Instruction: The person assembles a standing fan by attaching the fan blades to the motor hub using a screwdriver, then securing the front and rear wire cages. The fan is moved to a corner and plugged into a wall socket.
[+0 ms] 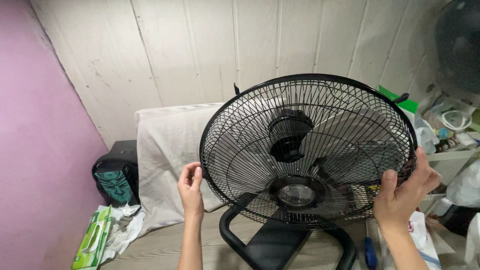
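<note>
A black wire-guard fan [307, 150] with grey blades fills the middle of the view, tilted up on a black tubular stand [272, 245]. My left hand [191, 186] pinches the guard's left rim. My right hand [402, 192] grips the rim at the lower right, fingers curled over the outer ring. A round hub cap [297, 193] sits low on the front guard.
A white cloth covers a bulky object [167, 150] behind the fan. A black box with a green picture [116, 177] stands at the pink wall. A green packet and rags [100, 235] lie on the floor. Cluttered shelves [450, 135] stand at right. A blue-handled tool [370, 252] lies by the stand.
</note>
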